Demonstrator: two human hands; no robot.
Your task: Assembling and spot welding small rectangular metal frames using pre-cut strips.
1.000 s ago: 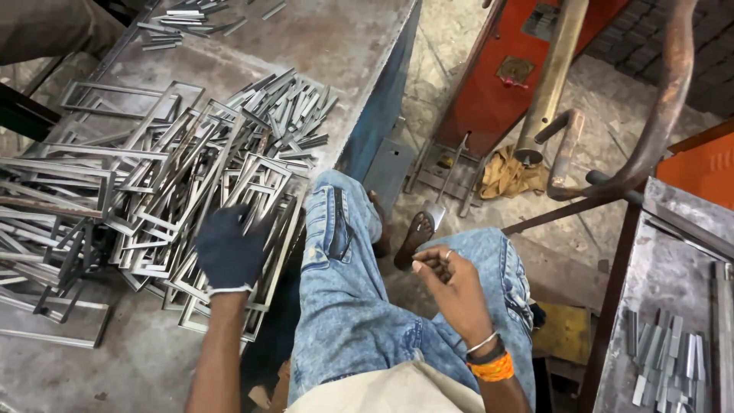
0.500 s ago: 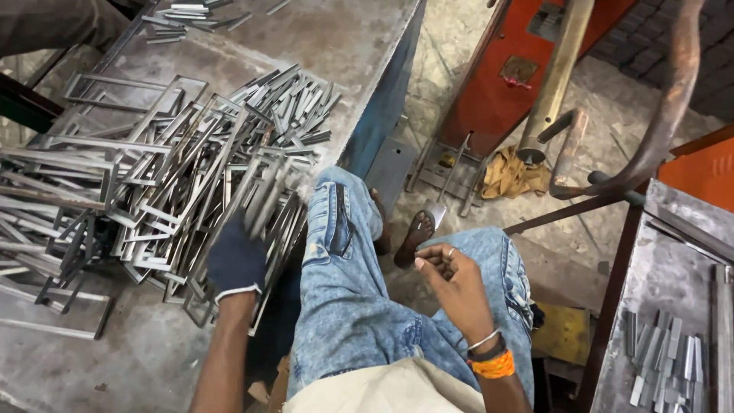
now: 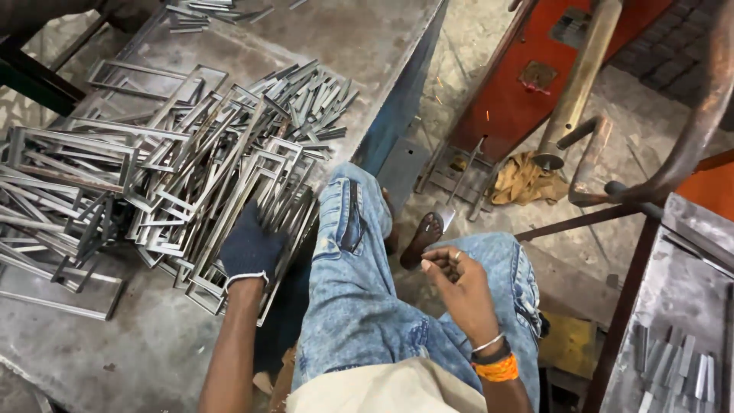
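Our gloved left hand (image 3: 251, 248) lies palm down on the near edge of the pile of rectangular metal frames (image 3: 176, 183), fingers curled over a few frame bars at the edge of the steel workbench (image 3: 359, 46); we judge it a light grasp on those frames rather than a firm one. Our bare right hand (image 3: 459, 287) hovers over the right knee, beside the pile, fingers loosely half-curled; we cannot tell whether it pinches anything small.

The frames are interlocked and stacked at all angles, so pulling one from the near edge could drag its neighbours off the bench onto our jeans (image 3: 359, 298) or the sandalled foot (image 3: 424, 237) just below the bench edge. The cut ends look sharp, and the ungloved hand would be the one at risk if it reaches in to help.

Beyond the pile, toward the bench's far end, lie short flat strips (image 3: 206, 11). To the right of the bench stand an orange machine frame (image 3: 535, 76), a grey tube (image 3: 577, 84) and a yellow rag (image 3: 524, 180) on the floor. A second metal table (image 3: 680, 306) with more strips crowds our right elbow.
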